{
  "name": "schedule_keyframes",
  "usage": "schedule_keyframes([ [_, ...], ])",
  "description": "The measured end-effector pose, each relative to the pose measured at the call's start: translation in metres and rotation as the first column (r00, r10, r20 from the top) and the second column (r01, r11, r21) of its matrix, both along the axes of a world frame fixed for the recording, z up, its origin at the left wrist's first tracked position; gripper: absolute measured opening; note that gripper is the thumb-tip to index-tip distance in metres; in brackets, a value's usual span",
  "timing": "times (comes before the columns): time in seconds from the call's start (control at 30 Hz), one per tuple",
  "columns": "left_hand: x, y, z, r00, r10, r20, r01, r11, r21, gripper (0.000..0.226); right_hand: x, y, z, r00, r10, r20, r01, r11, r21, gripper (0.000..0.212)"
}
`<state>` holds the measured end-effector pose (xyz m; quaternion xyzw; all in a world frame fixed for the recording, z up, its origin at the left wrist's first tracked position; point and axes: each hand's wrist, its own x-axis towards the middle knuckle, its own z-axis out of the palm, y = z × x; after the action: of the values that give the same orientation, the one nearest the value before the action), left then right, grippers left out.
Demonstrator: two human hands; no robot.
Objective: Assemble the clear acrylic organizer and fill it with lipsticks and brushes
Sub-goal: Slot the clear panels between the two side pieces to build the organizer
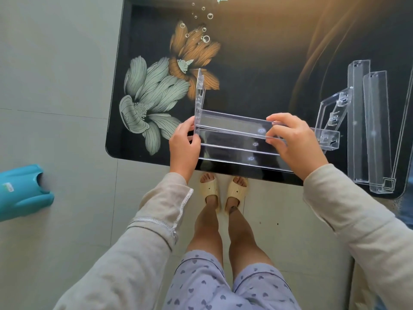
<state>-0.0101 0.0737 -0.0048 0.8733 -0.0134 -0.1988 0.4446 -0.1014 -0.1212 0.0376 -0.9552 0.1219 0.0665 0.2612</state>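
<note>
Clear acrylic stepped trays (234,151), near centre: transparent, glossy, smooth. Long clear acrylic troughs (377,135), right: same finish. Black flower-printed tabletop (257,90): glass-like, reflective. Beige sleeves (154,220): matt knit cloth. Teal moulded plastic object (22,191), left: smooth, slight sheen. Pale floor tiles (55,86): matt.

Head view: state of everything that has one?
Organizer, partly built: three trays on the upright left panel, right ends free, empty.
Left hand, grips organizer's left end.
Right hand, grips top tray's right end.
Loose panel, unattached, tilted beside spare trays.
Spare trays, two, lying on table, empty.
</note>
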Motion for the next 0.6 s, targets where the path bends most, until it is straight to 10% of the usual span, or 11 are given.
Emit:
schedule_keyframes([
  [0.6,0.019,-0.020,0.003,0.998,0.047,0.039,-0.055,0.964,0.260,0.021,0.005,-0.009,-0.018,0.999,0.027,-0.028,-0.028,0.999,-0.035,0.009],
])
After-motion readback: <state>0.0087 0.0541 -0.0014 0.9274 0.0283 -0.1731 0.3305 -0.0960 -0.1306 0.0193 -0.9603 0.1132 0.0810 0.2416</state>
